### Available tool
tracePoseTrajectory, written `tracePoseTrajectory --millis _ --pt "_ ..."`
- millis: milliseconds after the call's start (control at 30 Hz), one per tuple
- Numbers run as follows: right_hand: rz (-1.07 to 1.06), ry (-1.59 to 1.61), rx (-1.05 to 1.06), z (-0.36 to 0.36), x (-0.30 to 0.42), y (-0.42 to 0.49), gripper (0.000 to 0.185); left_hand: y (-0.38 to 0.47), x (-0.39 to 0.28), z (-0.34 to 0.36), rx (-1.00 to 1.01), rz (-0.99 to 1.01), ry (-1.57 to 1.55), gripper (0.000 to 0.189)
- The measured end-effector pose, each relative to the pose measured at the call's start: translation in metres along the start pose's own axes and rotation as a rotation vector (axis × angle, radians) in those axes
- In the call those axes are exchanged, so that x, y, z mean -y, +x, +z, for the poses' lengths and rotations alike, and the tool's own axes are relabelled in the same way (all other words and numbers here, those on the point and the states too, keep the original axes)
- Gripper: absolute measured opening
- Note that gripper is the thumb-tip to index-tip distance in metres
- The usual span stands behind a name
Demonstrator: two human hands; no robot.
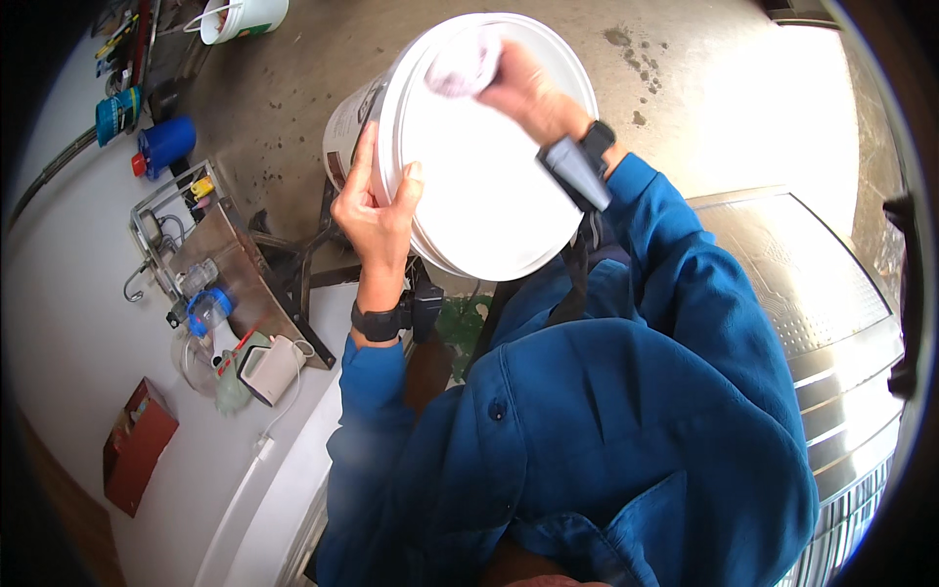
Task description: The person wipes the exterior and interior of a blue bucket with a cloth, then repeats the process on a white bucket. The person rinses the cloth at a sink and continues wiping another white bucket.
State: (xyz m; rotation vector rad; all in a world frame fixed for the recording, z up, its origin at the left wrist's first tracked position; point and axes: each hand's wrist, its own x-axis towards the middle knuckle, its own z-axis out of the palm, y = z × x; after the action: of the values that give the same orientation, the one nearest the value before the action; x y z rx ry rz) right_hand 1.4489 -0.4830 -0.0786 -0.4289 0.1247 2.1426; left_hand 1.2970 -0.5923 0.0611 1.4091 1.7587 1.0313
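A large white plastic bucket with print on its side lies tilted before me. Its round white end faces up towards me; whether this is a lid or the base, I cannot tell. My left hand grips the bucket at its rim, thumb on the round end and fingers along the side. Near the far edge of that end, my right hand presses a crumpled whitish cloth against the surface. Hand and cloth are blurred. Both wrists wear black straps with devices.
Left of me, a metal-framed stand bears a beige electric kettle and blue earmuffs. A blue container and another white bucket stand farther off. A metal panel lies at my right.
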Motion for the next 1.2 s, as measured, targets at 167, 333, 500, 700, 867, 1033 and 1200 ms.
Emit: tracePoseTrajectory --millis 167,333,500,700,867,1033,1200 --pt "-0.135 0.167 -0.361 0.01 0.003 0.01 0.031 -0.009 -0.001 0.005 -0.027 0.058 0.031 0.06" --pt "0.275 -0.373 0.028 0.027 -0.059 -0.03 0.032 -0.002 -0.004 0.018 0.002 0.084 0.031 0.059" --pt "0.216 -1.384 0.783 -0.026 -0.082 -0.08 0.059 0.016 -0.019 0.011 0.042 0.058 -0.045 0.053" --pt "0.225 -2.817 0.762 -0.101 -0.013 -0.059 0.03 0.02 -0.027 0.014 0.115 0.061 0.061 0.053" --pt "-1.033 -2.877 0.405 -0.095 0.02 -0.016 0.026 0.015 -0.029 0.03 0.151 0.016 -0.033 0.053" --pt "0.068 -2.961 0.387 -0.108 0.003 -0.038 0.026 0.013 -0.037 0.046 0.153 0.25 0.047 0.055" --pt "0.494 -1.828 0.342 -0.094 -0.033 -0.082 0.053 0.023 -0.041 0.062 0.166 0.213 -0.042 0.054"
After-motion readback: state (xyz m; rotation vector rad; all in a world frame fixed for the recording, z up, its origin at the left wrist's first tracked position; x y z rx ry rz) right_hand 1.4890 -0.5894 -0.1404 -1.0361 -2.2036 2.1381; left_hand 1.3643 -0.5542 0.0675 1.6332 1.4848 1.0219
